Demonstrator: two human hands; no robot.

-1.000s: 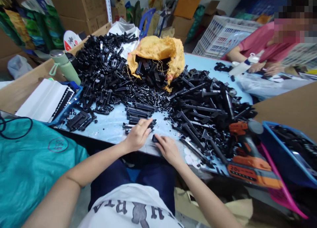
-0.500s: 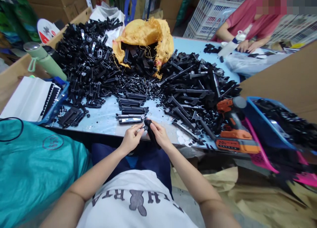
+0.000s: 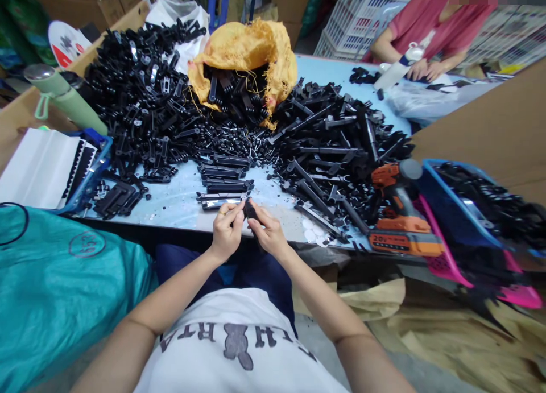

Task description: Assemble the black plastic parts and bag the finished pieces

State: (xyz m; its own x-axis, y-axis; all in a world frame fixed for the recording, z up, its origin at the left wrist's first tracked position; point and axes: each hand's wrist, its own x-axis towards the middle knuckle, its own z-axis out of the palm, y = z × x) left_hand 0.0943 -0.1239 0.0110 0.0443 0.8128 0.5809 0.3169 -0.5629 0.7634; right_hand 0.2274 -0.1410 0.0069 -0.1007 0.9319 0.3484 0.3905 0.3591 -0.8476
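My right hand (image 3: 268, 229) is closed around a black plastic part (image 3: 250, 211), held over the table's front edge. The fingers of my left hand (image 3: 228, 227) are pinched together against the upper end of that part; whatever small piece they may hold is too small to make out. Just beyond my hands lies a column of long black bracket-like parts (image 3: 226, 173), set side by side. The nearest of these has a shiny strip (image 3: 222, 203) along it.
Heaps of black parts (image 3: 140, 103) cover the table's back, around a yellow sack (image 3: 239, 49). An orange cordless drill (image 3: 401, 211) lies at the right, beside a blue basket (image 3: 464, 205). A green bottle (image 3: 70, 100) leans at the left. Across the table sits a person (image 3: 430, 40).
My left hand has turned and closed in on the black part, and the part has been tilted down within my right hand. The whole view has shifted slightly.
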